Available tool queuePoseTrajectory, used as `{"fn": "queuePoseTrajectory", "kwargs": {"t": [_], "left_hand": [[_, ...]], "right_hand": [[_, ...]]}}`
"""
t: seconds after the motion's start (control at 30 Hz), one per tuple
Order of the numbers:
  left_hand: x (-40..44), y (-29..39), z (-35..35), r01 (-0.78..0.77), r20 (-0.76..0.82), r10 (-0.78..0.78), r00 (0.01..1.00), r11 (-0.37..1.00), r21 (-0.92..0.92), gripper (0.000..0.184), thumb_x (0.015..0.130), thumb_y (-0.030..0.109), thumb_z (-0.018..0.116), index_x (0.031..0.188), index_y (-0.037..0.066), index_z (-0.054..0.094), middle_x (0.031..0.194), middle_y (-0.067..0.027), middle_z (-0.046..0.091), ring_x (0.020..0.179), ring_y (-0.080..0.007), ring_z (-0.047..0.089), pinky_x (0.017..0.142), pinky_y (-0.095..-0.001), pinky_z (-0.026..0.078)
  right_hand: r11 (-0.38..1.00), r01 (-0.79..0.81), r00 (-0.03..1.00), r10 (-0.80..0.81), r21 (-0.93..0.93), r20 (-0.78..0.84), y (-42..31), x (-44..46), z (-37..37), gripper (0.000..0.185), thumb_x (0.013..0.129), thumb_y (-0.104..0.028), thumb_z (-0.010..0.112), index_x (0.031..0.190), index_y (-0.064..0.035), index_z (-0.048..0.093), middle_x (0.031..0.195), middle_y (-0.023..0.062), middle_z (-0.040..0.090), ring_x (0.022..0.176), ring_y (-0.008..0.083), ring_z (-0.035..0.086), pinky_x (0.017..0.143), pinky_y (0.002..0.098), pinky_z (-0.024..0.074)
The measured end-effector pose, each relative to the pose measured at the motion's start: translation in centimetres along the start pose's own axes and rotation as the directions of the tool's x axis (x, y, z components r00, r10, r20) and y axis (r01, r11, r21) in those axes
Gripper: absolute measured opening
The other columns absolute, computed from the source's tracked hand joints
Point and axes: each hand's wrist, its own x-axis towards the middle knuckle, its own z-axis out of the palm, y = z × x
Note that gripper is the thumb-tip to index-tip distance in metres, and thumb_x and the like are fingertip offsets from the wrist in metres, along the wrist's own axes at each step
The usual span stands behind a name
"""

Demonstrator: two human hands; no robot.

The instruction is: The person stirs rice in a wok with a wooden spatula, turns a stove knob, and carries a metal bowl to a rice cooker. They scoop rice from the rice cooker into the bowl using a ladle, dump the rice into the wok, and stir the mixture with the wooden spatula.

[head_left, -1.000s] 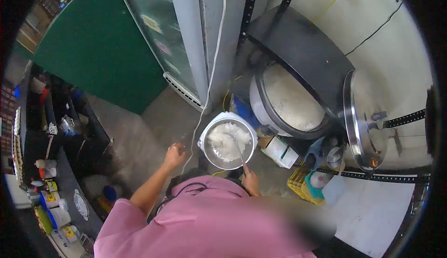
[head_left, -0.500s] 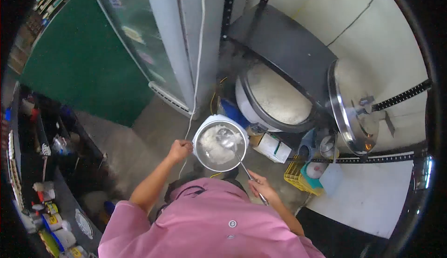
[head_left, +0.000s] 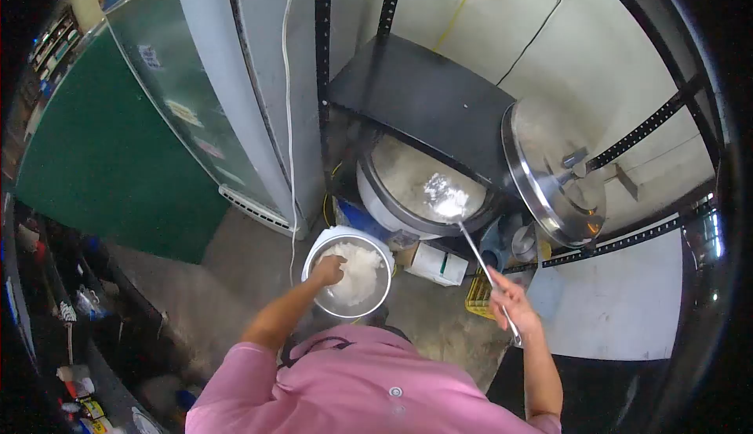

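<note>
Silvery metal, the long-handled ladle [head_left: 449,202] has its bowl end over the mouth of the large cooker [head_left: 381,208], and the right hand [head_left: 511,307] grips its handle, fingers curled round it. Whether the ladle touches the pale contents [head_left: 404,170] of the cooker (their surface looks whitish and hazy) I cannot tell. Just beside the cooker, the round pot [head_left: 345,309] with a white rim holds a heap of white, rice-like food [head_left: 359,271]. The left hand [head_left: 331,270] reaches over its rim, fingers above or in the heap; I cannot tell whether they pinch any. Against the earlier frame, the ladle has left the pot for the cooker, and the left hand has moved from beside the rim to over the food. A black shelf [head_left: 423,105] partly covers the cooker, and a shiny round lid [head_left: 541,191] stands tilted to its right. Near the pot sit a white box [head_left: 439,265] and, farther right, a yellow crate [head_left: 478,297] (partly hidden by the right hand and ladle).
</note>
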Motion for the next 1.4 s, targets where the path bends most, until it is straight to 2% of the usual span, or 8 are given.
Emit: {"fn": "queuePoseTrajectory", "kwargs": {"t": [0.1,0.17,0.23,0.4,0.7,0.83,1.03,1.4], "left_hand": [[1.1,1.8,-1.0,-0.037,-0.035,0.036,0.999,0.999,-0.022,0.042,0.067,0.017,0.064,0.106,0.003,0.059,0.101,-0.0214,0.059,0.097,-0.0346,0.055,0.087,-0.0400,0.043],[2.3,4.1,-2.4,-0.078,-0.121,0.075,0.990,0.997,-0.023,0.048,0.067,0.021,0.067,0.110,0.004,0.055,0.103,-0.0206,0.056,0.100,-0.0353,0.052,0.088,-0.0402,0.042],[2.8,8.6,-5.0,-0.170,-0.332,0.165,0.929,0.985,0.014,0.057,0.066,0.022,0.072,0.115,0.003,0.050,0.108,-0.0198,0.052,0.103,-0.0357,0.049,0.088,-0.0406,0.041],[5.0,17.0,-8.0,-0.259,-0.614,0.238,0.753,0.964,0.055,0.078,0.060,0.027,0.078,0.122,-0.002,0.040,0.117,-0.0190,0.043,0.106,-0.0356,0.044,0.087,-0.0415,0.039],[6.8,18.8,-7.5,-0.035,-0.586,0.143,0.797,0.981,0.192,0.087,0.054,0.034,0.080,0.123,-0.002,0.042,0.119,-0.0140,0.043,0.113,-0.0317,0.040,0.088,-0.0417,0.033],[7.0,18.6,-7.0,-0.035,-0.605,0.166,0.778,0.974,0.223,0.087,0.053,0.035,0.080,0.124,0.000,0.043,0.121,-0.0124,0.043,0.117,-0.0315,0.036,0.090,-0.0435,0.030],[6.7,18.4,-6.8,0.024,-0.601,0.129,0.789,0.970,0.240,0.089,0.053,0.038,0.079,0.125,0.003,0.042,0.123,-0.0110,0.042,0.122,-0.0335,0.030,0.093,-0.0503,0.025],[6.6,18.6,-7.3,0.043,-0.595,0.115,0.795,0.968,0.246,0.087,0.055,0.036,0.078,0.126,0.004,0.040,0.123,-0.0084,0.040,0.122,-0.0315,0.030,0.097,-0.0564,0.020]], "right_hand": [[0.881,0.093,0.983,-0.155,-0.464,-0.098,-0.6,5.7,-0.8,0.054,0.084,-0.013,0.052,0.134,-0.0085,0.034,0.060,0.0074,0.054,0.044,0.0173,0.052,0.042,0.0290,0.0424],[0.314,0.426,0.713,-0.693,-0.848,0.102,3.3,14.0,-2.7,0.055,0.080,-0.012,0.054,0.132,-0.0082,0.037,0.075,0.0183,0.061,0.068,0.0293,0.061,0.062,0.0375,0.0481],[0.333,0.102,0.883,-0.464,-0.937,-0.069,-1.8,15.9,1.6,0.052,0.078,-0.011,0.054,0.129,-0.0094,0.042,0.089,0.0253,0.060,0.092,0.0369,0.058,0.079,0.0422,0.0455],[0.092,-0.081,0.903,-0.414,-0.992,-0.112,-2.7,27.9,2.9,0.028,0.078,-0.014,0.053,0.103,-0.0002,0.058,0.091,0.0240,0.061,0.087,0.0363,0.060,0.077,0.0422,0.0480],[0.456,-0.013,1.000,0.028,-0.890,0.000,-3.5,27.3,4.7,0.038,0.079,-0.010,0.048,0.115,0.0016,0.046,0.078,0.0233,0.060,0.049,0.0303,0.059,0.041,0.0388,0.0470],[0.270,0.244,0.966,0.012,-0.931,0.256,-1.8,27.7,4.3,0.053,0.079,-0.010,0.049,0.129,-0.0025,0.033,0.074,0.0215,0.060,0.043,0.0267,0.056,0.034,0.0360,0.0425],[0.462,0.035,0.901,0.370,-0.886,0.228,-7.1,21.8,3.0,0.054,0.083,-0.012,0.048,0.135,-0.0115,0.032,0.059,0.0082,0.052,0.038,0.0171,0.047,0.035,0.0308,0.0404],[0.859,-0.348,0.808,0.478,-0.376,0.344,-4.8,18.5,-2.3,0.044,0.092,-0.023,0.044,0.135,-0.0202,0.034,0.059,-0.0014,0.039,0.040,0.0057,0.033,0.033,0.0223,0.0309]]}}
